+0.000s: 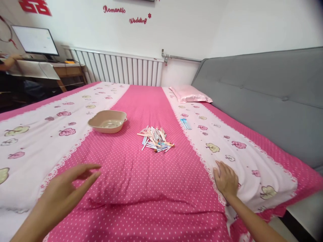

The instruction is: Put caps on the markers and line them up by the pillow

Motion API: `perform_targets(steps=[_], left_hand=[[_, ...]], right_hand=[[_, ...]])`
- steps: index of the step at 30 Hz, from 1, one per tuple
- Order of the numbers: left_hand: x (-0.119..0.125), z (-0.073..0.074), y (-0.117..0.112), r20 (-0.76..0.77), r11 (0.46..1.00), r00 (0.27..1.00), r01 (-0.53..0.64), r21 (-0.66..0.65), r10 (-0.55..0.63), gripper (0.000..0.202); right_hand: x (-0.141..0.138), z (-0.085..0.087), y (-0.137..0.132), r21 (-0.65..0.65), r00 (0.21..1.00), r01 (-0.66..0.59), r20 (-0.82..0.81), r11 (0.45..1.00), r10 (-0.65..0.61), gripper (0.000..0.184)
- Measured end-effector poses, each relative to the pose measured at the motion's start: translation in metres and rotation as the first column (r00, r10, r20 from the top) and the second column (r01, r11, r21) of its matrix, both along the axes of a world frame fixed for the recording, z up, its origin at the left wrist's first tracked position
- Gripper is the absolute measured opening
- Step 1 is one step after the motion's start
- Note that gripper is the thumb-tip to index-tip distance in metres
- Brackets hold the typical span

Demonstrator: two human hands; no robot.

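Your left hand point(64, 186) is empty, thumb and fingers parted, near and left of the pile of slim sticks point(154, 138), well apart from it. Your right hand point(226, 178) rests palm down on the bedspread point(141, 178), fingers close together, near and right of the pile; the blue sticks point(186, 124) lie beyond its fingertips, the basin point(108, 129) left of the pile.

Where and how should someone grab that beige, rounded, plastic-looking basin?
Probably by the near rim of the beige, rounded, plastic-looking basin, coming from above with the left hand, fingers straddling the edge. It sits upright, open side up, so its raised wall offers something to pinch.
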State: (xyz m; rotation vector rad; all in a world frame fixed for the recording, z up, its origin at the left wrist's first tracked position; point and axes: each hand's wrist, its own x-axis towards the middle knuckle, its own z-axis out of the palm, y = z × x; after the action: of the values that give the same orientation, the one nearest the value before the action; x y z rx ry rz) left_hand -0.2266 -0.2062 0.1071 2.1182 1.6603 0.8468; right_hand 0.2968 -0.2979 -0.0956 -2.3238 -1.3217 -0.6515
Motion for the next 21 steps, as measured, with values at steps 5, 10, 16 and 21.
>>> perform_targets(steps=[5, 10, 16, 21], left_hand=[[0.076, 0.019, 0.051, 0.009, 0.991, 0.996, 0.094, -0.091, -0.094, 0.046], [0.131, -0.019, 0.124, -0.028, 0.991, 1.0, -0.018, -0.133, 0.015, 0.05], [0.165, -0.086, 0.203, -0.039, 0.963, 0.977, -0.212, -0.168, 0.208, 0.057], [0.193, -0.117, 0.234, 0.008, 0.926, 0.933, -0.358, -0.121, 0.361, 0.063]], right_hand=[[-0.003, 0.004, 0.0, -0.023, 0.999, -0.007, -0.048, 1.0, 0.005, 0.053], [0.001, 0.011, 0.002, -0.075, 0.987, 0.007, -0.163, 0.997, -0.019, 0.056], [-0.01, 0.06, 0.051, 0.017, 0.874, 0.012, -0.487, 1.0, -0.002, 0.059], [-0.058, 0.105, 0.138, 0.226, 0.523, -0.114, -0.815, 0.967, 0.252, 0.058]])
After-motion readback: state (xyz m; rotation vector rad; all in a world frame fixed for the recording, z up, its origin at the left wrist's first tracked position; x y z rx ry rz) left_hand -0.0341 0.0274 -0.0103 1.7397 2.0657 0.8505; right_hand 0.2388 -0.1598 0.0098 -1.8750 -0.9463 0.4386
